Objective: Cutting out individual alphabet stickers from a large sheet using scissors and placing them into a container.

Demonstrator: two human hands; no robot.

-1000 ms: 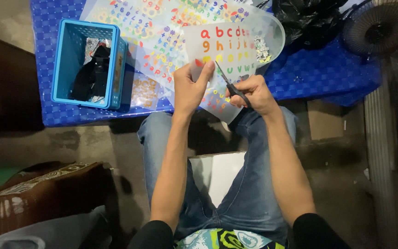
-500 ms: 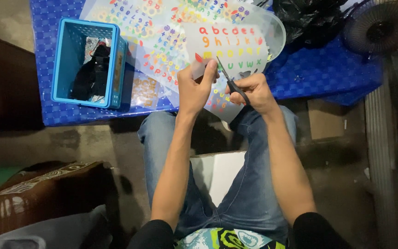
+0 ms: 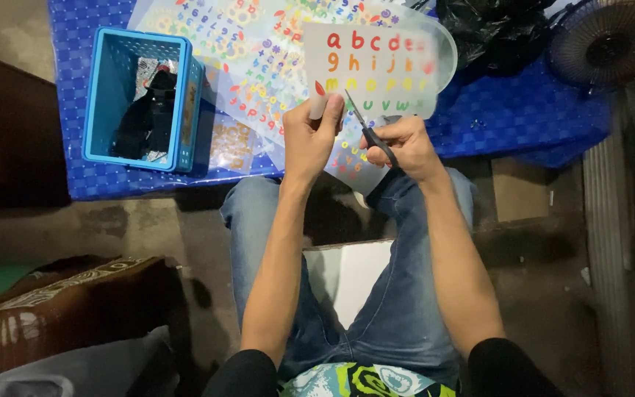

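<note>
Fingers of left hand (image 3: 310,136) pinch letter sheet (image 3: 376,70) | right hand (image 3: 398,143) scissors (image 3: 365,129) advanced slightly

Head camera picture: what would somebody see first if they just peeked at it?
First, the white letter sheet with bright coloured letters, held up at top centre by the left hand. The right hand works black-handled scissors into its lower edge. At left, a light blue basket sits on the blue table.

A single head-worn camera looks steeply down from above the seated person, close over both forearms; the blue table (image 3: 523,117) fills the upper frame, the person's lap the lower centre.
</note>
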